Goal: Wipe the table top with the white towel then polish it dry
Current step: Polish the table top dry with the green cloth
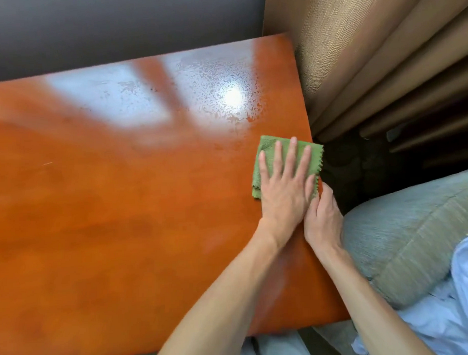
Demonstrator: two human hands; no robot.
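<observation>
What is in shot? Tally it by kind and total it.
Hands: 2 (left hand, right hand)
Green cloth: 1
Table: 1
Cushion: 1
Pale fabric: 1
Curtain: 1
Total: 7

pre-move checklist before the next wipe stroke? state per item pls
1. Left hand flat on the cloth: ok.
2. Right hand pinching the cloth's near edge: cannot tell, grip hidden behind the left hand.
3. Cloth fully on the table: not ok, its right edge overhangs.
4. Cloth is the white towel: not ok, it is green.
5. Far area dry: not ok, beaded wet patch remains.
6. Stroke path free of objects: ok.
</observation>
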